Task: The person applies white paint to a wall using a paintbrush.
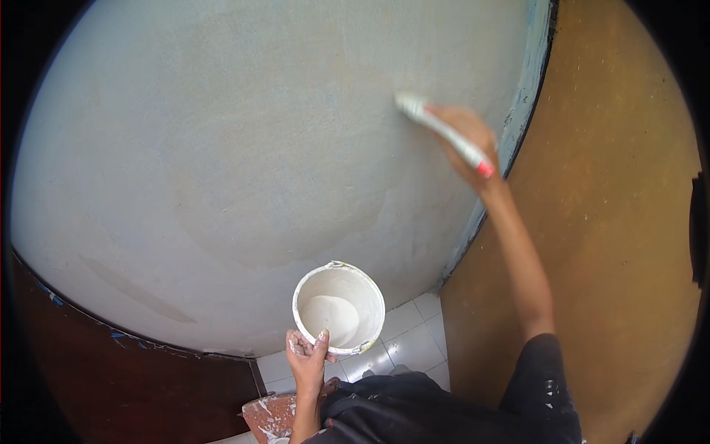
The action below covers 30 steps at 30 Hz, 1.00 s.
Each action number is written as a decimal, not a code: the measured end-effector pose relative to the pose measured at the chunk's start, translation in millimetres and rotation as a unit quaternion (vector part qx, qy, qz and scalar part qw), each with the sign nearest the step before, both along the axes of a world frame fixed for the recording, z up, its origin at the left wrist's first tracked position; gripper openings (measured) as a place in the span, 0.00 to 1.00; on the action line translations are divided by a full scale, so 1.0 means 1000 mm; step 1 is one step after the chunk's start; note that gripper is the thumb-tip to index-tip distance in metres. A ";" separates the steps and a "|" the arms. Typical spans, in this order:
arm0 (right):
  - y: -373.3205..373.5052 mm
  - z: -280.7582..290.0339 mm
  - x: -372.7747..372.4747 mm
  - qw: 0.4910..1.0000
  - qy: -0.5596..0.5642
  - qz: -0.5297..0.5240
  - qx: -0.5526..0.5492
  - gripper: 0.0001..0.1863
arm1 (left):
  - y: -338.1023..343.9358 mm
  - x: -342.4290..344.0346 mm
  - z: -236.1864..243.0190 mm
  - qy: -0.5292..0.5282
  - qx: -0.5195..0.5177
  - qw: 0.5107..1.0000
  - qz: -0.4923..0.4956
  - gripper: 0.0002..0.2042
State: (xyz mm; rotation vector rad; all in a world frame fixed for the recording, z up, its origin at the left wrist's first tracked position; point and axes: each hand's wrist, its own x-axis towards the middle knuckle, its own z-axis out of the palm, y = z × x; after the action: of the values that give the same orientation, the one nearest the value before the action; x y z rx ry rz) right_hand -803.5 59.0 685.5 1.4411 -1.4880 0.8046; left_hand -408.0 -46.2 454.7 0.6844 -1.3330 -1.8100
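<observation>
A paintbrush [451, 137] with a white handle and a red end is gripped in my right hand [470, 137], which is somewhat blurred. Its pale bristles are at the light grey wall [296, 148], towards the upper right. Lower down, my left hand [308, 354] holds a white bucket [301, 285] by the near rim, thumb over the edge and fingers outside. White paint [333, 318] lies in the bottom of the bucket. Paint spots mark the fingers of my left hand.
A brown door-like panel [592, 222] stands close on the right, a dark reddish one [133, 385] at the lower left. White floor tiles [414, 348] show below the wall. A paint-splashed reddish surface [266, 414] is beside my left forearm.
</observation>
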 end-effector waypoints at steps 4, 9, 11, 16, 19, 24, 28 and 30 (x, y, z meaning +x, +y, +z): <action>-0.012 0.032 0.002 0.998 0.058 -0.009 -0.013 0.21 | 0.000 -0.001 -0.003 -0.006 0.005 1.000 0.005 0.15; -0.003 -0.114 -0.006 0.994 -0.014 -0.009 0.109 0.23 | -0.002 0.000 -0.007 -0.014 0.012 1.000 0.004 0.15; 0.004 -0.176 0.000 0.984 -0.083 0.022 0.154 0.22 | -0.002 -0.002 -0.004 -0.024 0.009 1.000 0.008 0.15; 0.015 -0.211 -0.017 0.970 -0.143 0.035 0.196 0.22 | -0.006 -0.002 -0.011 -0.041 -0.001 0.999 -0.004 0.15; 0.002 -0.156 -0.047 0.982 -0.113 0.023 0.149 0.22 | -0.008 0.001 -0.014 -0.058 -0.007 0.998 -0.003 0.15; -0.009 -0.066 -0.019 0.999 -0.040 0.013 -0.031 0.19 | -0.010 0.002 -0.017 -0.057 -0.006 0.998 -0.016 0.16; -0.014 -0.150 -0.011 0.996 -0.085 0.004 0.020 0.22 | -0.010 0.000 -0.015 -0.057 0.008 0.998 0.002 0.16; -0.005 -0.195 0.001 0.989 -0.125 0.017 0.073 0.22 | -0.010 0.000 -0.016 -0.053 0.006 0.999 0.000 0.16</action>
State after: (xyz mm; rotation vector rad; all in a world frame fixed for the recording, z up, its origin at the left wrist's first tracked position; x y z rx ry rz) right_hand -802.8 54.1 490.7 1.5196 -1.7457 0.9430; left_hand -408.0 -56.3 439.1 0.7957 -1.3927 -1.8046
